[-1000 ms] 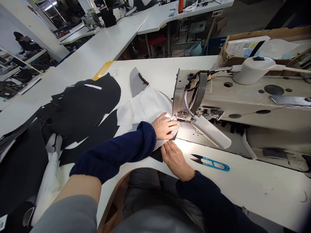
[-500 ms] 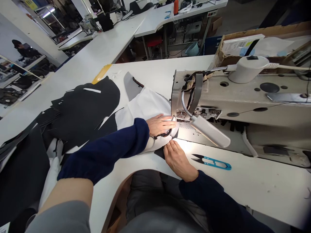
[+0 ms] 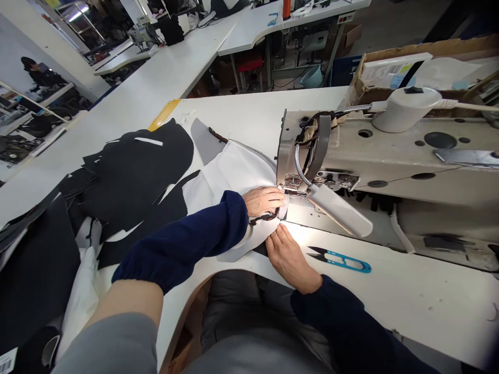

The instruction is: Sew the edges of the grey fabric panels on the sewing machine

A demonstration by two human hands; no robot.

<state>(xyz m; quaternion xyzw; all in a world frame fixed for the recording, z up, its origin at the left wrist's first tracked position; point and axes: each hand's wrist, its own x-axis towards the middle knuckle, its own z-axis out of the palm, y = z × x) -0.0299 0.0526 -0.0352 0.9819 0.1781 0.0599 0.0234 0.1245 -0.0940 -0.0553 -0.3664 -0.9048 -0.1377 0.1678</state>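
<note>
My left hand (image 3: 264,201) lies flat on a white fabric piece (image 3: 218,171) with grey parts and a dark-edged seam, its fingertips close to the presser foot area of the sewing machine (image 3: 351,140). Beside the near edge of that fabric, my right hand (image 3: 290,257) has its fingers pressed together and closed on the edge; the thumb is hidden. A lamp (image 3: 341,210) on a bent metal neck lights the spot. The needle cannot be made out clearly. Thread snips (image 3: 341,259) with blue handles lie to the right of my right hand.
Stacked black fabric pieces (image 3: 136,176) cover the left of the table, with white cloth (image 3: 83,291) near its front. A cardboard box (image 3: 358,78) stands behind the machine. Yellow tape (image 3: 164,114) marks the table. A person (image 3: 41,72) sits far left.
My left hand has slid slightly right, toward the machine, and the fabric under it has turned a little. My right hand stays at the near edge. The camera view has shifted slightly.
</note>
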